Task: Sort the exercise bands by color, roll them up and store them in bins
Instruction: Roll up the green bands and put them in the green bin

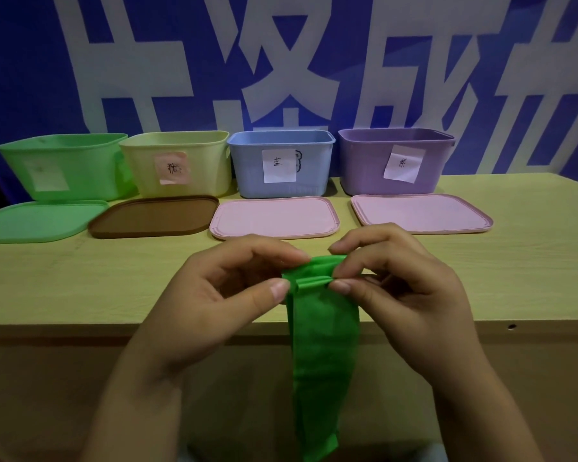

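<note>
Head cam: I've got both hands up over the near edge of the bench [80, 288]. Left hand [214, 295] and right hand [397, 281] each pinch the top end of a green band [324, 355], thumb against curled fingers, one on either side of a small rolled-up section. The rest of the band hangs straight down past the bench edge, toward the bottom of frame.

Back row on the bench, left to right: green bin [64, 168], yellow bin [181, 161], blue bin [281, 161], purple bin [397, 158]. All four are open-topped and each has a paper label on the front; the handwriting is too small for me to read. Can't see into any of them from this angle.

A lid lies flat in front of each bin: green lid [37, 221], brown lid [154, 215], pink lid [274, 216], second pink lid [421, 211].

Blue wall [30, 61] with big white characters behind the bins.
</note>
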Available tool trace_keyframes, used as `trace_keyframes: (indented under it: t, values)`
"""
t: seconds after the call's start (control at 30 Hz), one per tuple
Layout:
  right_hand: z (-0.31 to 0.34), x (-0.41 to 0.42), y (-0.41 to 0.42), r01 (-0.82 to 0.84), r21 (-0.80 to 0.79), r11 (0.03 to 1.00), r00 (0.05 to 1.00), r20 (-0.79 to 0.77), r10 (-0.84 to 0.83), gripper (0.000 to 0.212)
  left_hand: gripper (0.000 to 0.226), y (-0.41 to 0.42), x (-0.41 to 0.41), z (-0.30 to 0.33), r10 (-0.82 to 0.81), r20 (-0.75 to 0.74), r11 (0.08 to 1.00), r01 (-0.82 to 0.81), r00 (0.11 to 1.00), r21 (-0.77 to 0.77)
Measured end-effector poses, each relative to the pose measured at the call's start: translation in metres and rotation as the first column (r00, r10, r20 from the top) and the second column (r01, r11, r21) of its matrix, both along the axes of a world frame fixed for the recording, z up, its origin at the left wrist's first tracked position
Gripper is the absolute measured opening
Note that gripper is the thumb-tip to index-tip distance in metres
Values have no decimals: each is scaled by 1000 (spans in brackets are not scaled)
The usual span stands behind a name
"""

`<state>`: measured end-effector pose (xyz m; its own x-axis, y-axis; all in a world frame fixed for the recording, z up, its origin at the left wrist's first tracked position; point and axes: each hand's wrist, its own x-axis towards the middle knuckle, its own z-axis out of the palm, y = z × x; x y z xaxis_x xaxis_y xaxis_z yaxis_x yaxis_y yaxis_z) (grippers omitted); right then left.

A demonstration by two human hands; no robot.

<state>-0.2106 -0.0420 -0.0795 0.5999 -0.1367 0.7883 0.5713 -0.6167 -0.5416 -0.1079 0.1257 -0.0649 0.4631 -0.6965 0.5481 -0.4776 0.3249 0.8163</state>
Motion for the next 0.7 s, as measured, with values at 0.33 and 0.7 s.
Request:
trace_keyframes:
  t: [0.33, 0.7]
  values:
    - [0, 2, 1, 29, -38, 999, 999, -44, -31, 5, 29, -8, -3, 0, 127, 30, 991, -128, 991, 27]
    - [5, -3, 6, 41, 11, 999, 985, -168, -39, 7, 25, -13, -2, 0, 199, 3, 980, -199, 980, 29]
